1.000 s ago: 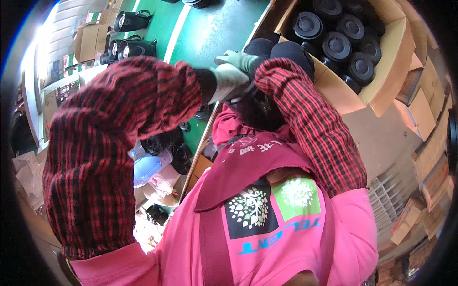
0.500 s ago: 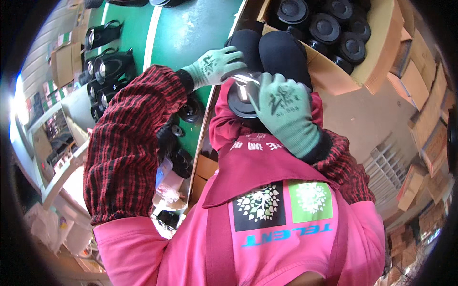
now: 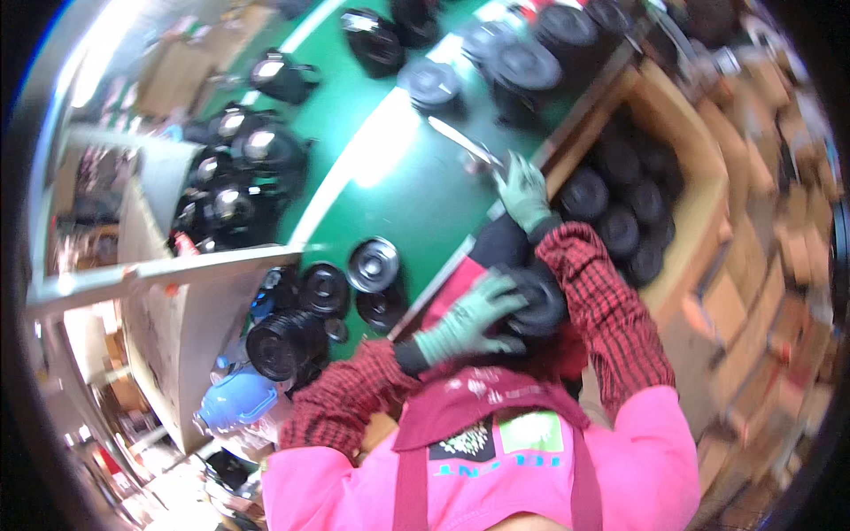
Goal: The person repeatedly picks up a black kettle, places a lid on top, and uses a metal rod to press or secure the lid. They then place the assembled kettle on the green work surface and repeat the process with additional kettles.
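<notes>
On my lap sits a black round pot-like item (image 3: 538, 303), blurred by motion. My left hand (image 3: 474, 320), in a pale green glove, lies against its left side, the fingers and thumb curved around its edge. At the bench's near edge, my right hand (image 3: 524, 193), gloved alike, reaches up past the lap. Its fingers close on the lower end of a long, thin, pale tool (image 3: 465, 142); the blur hides what kind it is. The tool slants up and left over the green bench top (image 3: 390, 199).
An open cardboard box (image 3: 704, 190) on the right holds several black round items (image 3: 618, 230). Black round parts (image 3: 429, 84) stand at the bench's far side. Shiny black jugs (image 3: 252, 146) crowd the left, beyond a pale frame bar (image 3: 177, 274). Near it sits a blue plastic bottle (image 3: 239, 400).
My view has swung toward the bench. My right hand has left the round item and moved up to the tool. My left hand has come down onto the item on my lap.
</notes>
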The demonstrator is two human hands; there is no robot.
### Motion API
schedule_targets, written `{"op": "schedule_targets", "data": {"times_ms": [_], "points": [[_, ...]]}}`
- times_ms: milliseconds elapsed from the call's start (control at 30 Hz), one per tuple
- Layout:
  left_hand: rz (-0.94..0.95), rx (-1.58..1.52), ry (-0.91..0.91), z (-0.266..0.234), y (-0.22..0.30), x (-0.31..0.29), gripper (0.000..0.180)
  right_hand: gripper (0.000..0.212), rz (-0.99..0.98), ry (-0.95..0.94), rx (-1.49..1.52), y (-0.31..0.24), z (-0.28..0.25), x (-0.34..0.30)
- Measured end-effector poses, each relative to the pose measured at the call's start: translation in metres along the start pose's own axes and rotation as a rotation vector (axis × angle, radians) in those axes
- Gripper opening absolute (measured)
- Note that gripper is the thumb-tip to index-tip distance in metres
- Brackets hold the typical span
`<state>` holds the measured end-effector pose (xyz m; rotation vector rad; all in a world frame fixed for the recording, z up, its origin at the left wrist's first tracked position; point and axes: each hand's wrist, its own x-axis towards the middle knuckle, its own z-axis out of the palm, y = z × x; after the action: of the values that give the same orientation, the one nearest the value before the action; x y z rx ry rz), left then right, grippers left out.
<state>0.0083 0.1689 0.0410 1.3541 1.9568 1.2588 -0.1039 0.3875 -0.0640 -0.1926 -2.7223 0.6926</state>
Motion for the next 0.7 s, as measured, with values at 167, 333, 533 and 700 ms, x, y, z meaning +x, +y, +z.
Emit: {"op": "schedule_targets", "data": {"times_ms": [167,333,533,700], "points": [[0.024,0.156,0.409,-0.068,0.016,-0.032,0.063,0.053,0.068,-0.350,-0.131,-0.007,0.025,0.019],[-0.477,-0.918,0.978,-0.183,-0.082,-0.046,0.061,0.067,-0.041,-0.471,0.962,-0.034,-0.012,0.029],[-0.461,0.215,0.694,-0.327,-0.170,-0.002,0.064,0.063,0.032,-0.367,1.091,-0.150,-0.039,0.141],[-0.619,1.318,0.820,-0.480,-0.196,0.027,0.057,0.060,0.104,-0.233,0.859,-0.216,0.038,0.219]]}}
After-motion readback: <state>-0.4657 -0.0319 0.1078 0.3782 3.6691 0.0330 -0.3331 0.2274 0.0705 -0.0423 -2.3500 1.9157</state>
